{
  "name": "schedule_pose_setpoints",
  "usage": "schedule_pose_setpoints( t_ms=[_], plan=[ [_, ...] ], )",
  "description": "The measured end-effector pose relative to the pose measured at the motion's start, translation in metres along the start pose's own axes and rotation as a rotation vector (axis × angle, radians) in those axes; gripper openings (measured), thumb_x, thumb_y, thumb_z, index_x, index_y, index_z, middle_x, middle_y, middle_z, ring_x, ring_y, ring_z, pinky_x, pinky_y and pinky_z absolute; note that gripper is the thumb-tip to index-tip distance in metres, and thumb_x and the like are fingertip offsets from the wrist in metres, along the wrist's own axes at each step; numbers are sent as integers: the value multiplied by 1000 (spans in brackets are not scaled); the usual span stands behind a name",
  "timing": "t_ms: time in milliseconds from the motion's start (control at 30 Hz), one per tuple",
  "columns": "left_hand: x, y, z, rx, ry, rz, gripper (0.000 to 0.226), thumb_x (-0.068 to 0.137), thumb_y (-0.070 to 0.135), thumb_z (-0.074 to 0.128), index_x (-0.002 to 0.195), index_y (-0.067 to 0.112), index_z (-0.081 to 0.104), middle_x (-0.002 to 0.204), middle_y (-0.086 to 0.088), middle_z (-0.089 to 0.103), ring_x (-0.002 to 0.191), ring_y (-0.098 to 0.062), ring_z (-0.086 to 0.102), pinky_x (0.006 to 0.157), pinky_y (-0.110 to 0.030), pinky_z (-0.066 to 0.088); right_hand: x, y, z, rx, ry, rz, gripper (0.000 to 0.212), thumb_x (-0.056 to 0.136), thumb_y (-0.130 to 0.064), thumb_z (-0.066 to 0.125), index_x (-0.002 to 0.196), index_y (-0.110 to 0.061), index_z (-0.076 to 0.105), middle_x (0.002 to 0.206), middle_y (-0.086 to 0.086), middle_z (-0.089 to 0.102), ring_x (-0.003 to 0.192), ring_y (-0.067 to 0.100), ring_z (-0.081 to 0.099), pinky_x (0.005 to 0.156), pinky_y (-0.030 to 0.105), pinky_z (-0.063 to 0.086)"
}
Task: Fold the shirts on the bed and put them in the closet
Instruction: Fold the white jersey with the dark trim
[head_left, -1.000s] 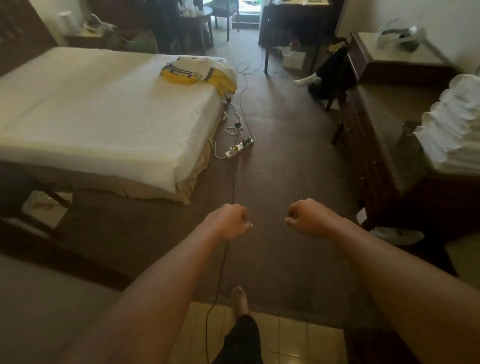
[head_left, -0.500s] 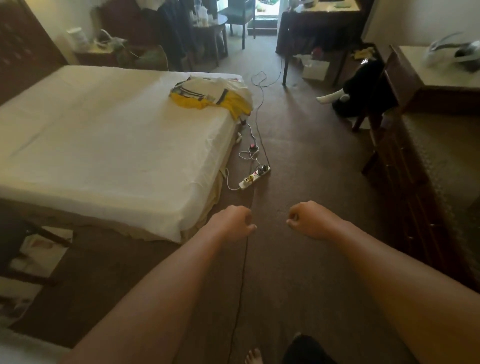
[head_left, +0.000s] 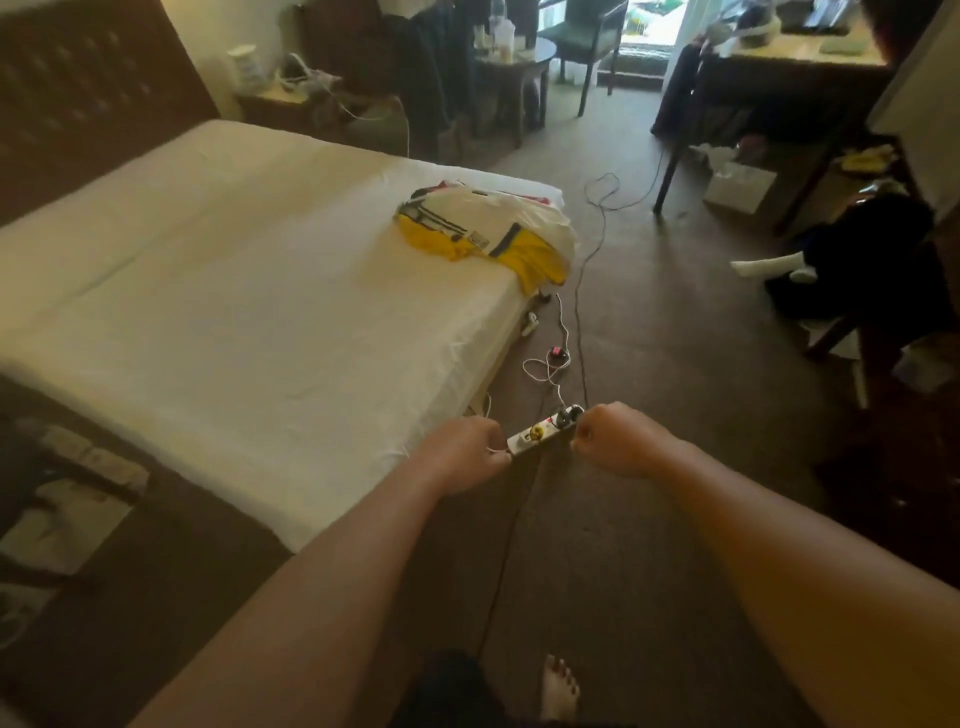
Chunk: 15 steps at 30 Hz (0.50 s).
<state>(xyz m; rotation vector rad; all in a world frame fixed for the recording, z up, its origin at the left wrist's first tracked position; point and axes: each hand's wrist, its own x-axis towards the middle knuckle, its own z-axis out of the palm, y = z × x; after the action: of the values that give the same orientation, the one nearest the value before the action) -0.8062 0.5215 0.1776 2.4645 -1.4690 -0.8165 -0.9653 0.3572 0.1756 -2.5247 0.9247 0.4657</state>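
Note:
A heap of shirts (head_left: 483, 228), white with dark stripes on top and yellow beneath, lies at the far right corner of the bed (head_left: 234, 312), its yellow edge hanging over the side. Both my arms reach forward over the carpet, well short of the heap. My left hand (head_left: 465, 452) is a closed fist by the bed's near corner and holds nothing. My right hand (head_left: 618, 441) is also a fist, empty, a little to the right. No closet is in view.
A white power strip (head_left: 543, 430) with cables lies on the carpet between my fists and along the bed. A dark chair with clothes (head_left: 878, 270) stands at right, a desk (head_left: 779, 78) and round table (head_left: 511, 62) at the back. My bare foot (head_left: 558, 686) is below.
I have walked forward along the bed; the heap of shirts is closer and larger. Both fists stay closed and held out in front as before.

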Motion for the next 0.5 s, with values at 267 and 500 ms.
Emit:
schedule_pose_setpoints(
  t_ms=[267, 500],
  plan=[
    [115, -62, -62, -63, 14, -161, 28, 94, 41, 64, 115, 23, 69, 114, -2, 68, 101, -21, 64, 89, -39, 54, 161, -34, -54, -68, -53, -163, 16, 98, -32, 53, 92, -22, 64, 96, 6, 65, 88, 25, 63, 80, 36, 55],
    [250, -145, -144, -36, 1, -158, 35, 95, 44, 60, 122, 22, 65, 121, -1, 67, 106, -20, 62, 86, -37, 51, 322, -62, -116, -128, -55, -130, 23, 96, -32, 52, 86, -17, 65, 83, 1, 62, 80, 23, 64, 75, 40, 57]
  ],
)
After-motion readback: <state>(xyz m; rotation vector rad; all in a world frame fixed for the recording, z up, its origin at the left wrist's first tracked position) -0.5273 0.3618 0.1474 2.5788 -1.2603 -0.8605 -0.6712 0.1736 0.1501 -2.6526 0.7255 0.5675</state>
